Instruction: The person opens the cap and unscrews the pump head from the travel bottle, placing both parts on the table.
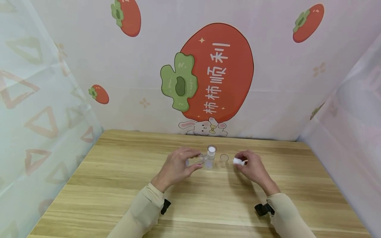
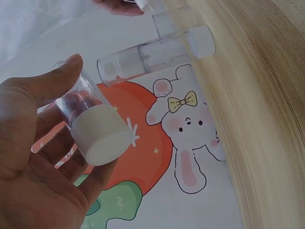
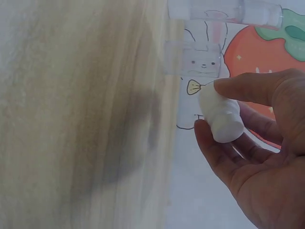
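My left hand (image 1: 177, 166) holds a small clear bottle (image 2: 82, 95) between thumb and fingers. It is tipped on its side, its white base (image 2: 101, 136) towards the wrist and its open neck (image 1: 203, 158) pointing right in the head view. Just beyond that neck stands a second clear bottle (image 1: 209, 162) with a white base and a clear top section. My right hand (image 1: 253, 166) pinches a white pump head (image 3: 221, 114) between thumb and fingertips, raised over the table. Between the standing bottle and this hand, a clear open cylinder cap (image 3: 202, 59) stands on the table.
The wood-grain table (image 1: 190, 205) ends at the back against a printed cloth (image 1: 276, 99) with persimmon and rabbit drawings. Cloth walls also rise at left and right. Both wrists, in light sleeves (image 1: 143, 205), carry black cameras (image 1: 263, 209).
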`<state>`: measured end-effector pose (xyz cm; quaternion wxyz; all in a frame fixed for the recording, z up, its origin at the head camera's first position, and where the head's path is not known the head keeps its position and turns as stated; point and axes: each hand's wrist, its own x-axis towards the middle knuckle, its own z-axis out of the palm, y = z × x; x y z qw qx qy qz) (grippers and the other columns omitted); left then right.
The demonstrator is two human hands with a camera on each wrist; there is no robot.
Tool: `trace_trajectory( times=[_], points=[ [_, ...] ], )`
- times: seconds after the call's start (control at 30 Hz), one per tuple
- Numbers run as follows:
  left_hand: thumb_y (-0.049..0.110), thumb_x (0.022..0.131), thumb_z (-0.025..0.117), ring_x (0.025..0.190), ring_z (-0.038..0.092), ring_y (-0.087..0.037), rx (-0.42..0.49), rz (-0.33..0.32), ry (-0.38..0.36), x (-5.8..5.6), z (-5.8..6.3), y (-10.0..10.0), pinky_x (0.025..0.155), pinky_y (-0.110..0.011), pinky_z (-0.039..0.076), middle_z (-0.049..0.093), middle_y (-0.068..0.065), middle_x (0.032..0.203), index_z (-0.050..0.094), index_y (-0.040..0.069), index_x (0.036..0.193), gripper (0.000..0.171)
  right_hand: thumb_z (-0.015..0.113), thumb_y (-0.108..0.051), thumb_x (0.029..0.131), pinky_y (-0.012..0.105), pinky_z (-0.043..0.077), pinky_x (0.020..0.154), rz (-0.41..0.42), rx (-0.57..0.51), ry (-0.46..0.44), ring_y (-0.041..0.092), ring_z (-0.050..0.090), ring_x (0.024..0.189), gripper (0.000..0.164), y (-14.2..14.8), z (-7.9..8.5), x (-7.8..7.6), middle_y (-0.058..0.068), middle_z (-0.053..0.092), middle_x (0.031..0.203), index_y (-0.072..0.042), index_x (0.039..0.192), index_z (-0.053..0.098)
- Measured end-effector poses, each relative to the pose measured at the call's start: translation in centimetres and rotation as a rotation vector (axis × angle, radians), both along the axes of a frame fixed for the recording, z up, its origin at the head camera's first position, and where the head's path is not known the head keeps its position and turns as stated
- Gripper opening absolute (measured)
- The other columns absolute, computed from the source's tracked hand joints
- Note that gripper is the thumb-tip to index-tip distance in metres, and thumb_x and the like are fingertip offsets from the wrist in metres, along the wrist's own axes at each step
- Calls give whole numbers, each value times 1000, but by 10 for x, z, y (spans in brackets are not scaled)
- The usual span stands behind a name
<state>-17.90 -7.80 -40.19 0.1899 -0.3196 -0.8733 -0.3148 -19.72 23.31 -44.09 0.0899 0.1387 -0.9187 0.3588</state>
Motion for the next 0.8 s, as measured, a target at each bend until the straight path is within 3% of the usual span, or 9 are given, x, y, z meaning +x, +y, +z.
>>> trace_trajectory(
  times=[0.23,0.8],
  points=[
    [26,80,89,93,70,-15,-6,0,9,0,-1,0,78,-34,58,74,-3,111,77,10,114,40,79,2,82,41,54,75,-16,64,-55,27,63,86,24,-2,-6,-4,11,63,93,3,104,69],
    [24,79,90,90,71,-15,7,1,6,-1,-2,-1,76,-34,58,75,-3,110,77,9,113,39,79,-1,81,42,53,75,-40,139,-44,25,62,84,22,-5,-16,-12,10,62,90,3,100,69]
  ],
)
